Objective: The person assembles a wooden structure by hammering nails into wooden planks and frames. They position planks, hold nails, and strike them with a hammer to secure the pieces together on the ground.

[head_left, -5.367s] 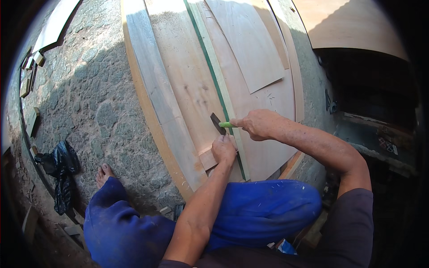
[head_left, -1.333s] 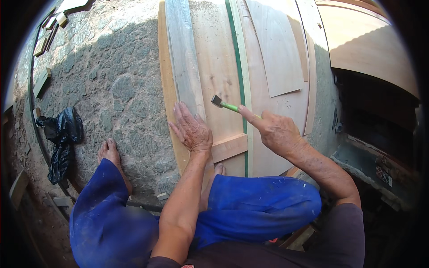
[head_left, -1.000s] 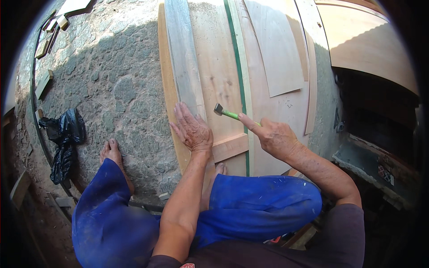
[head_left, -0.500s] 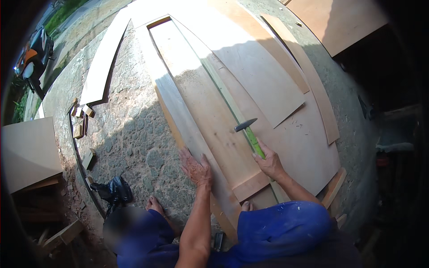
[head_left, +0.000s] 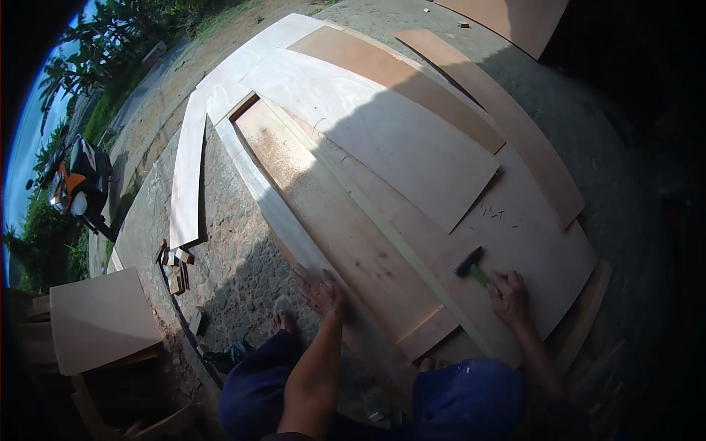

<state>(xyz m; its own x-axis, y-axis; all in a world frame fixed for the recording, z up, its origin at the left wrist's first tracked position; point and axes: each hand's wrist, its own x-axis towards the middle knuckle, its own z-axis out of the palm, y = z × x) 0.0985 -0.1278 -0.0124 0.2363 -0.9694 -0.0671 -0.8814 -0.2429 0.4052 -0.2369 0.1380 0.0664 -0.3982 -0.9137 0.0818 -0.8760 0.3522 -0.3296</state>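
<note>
- A worker in blue trousers (head_left: pixel 471 393) sits low over long timber in half shade, right grip (head_left: pixel 510 298) wrapped around the handle of a hammer (head_left: pixel 471 264), whose dark head sits just ahead of the fingers.
- The left grip (head_left: pixel 322 294), spread flat and pinching nothing, lies along the outer side of the left rail (head_left: pixel 298 239).
- Between the two grips, the right rail (head_left: pixel 392 235) runs away from the worker; a knotted board (head_left: pixel 346 228) fills the channel between the rails.
- A crosspiece (head_left: pixel 429 333) bridges that channel, closer to the worker than either grip; sawdust (head_left: pixel 283 147) dots the board, well beyond the left grip.
- Beneath the right grip spreads wide plywood (head_left: pixel 548 253); loose nails (head_left: pixel 496 214) are scattered on it just past the hammer, with a loose sheet (head_left: pixel 419 165) farther ahead.
- By this onlooker's judgement, the layout looks well advanced: both rails and the crosspiece appear to be in position. How firmly they are fixed cannot be told from here.
- What seems left: the scattered nails lie unused, the sheet rests apparently unfastened, and the hammer's head meets no nail.
- Far off beyond the left grip, a motorbike (head_left: pixel 73 180) stands in sunlight.
</note>
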